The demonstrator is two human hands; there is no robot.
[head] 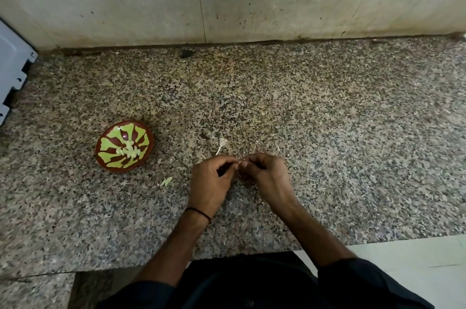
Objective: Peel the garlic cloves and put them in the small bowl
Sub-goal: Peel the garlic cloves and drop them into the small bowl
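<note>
1. Far left edge: corner of a pale grey notched metal panel (12,69), standing on the speckled brown-grey granite counter (353,145).
2. Left of centre: small round brown bowl with a yellow-green petal pattern (111,137), sitting on the counter and tipped slightly toward the camera. A cluster of pale peeled cloves (129,151) lies at its bottom.
3. Just right of the bowl and nearer the counter's front edge: a pale green scrap of garlic skin (167,181), loose on the granite.
4. Centre, beyond the hands: a white dried garlic stalk with a flared end (222,144), lying flat and apart from the fingers.
5. Left hand (211,180): fingers curled in, thumb and fingertips pinching. A thin black thread band (199,213) circles the wrist.
6. Between the two hands: a small pale garlic clove (238,163), held above the counter and well to the right of the bowl. Only a sliver shows, so I cannot tell how much skin is left on it.
7. Right hand (267,175): fingers curled, fingertips meeting the left hand's and pinching the same clove.
8. Behind it all: a stained pale stone wall (302,6) with a vertical seam.
9. Lower right: white floor tile (416,271) below the counter edge.
</note>
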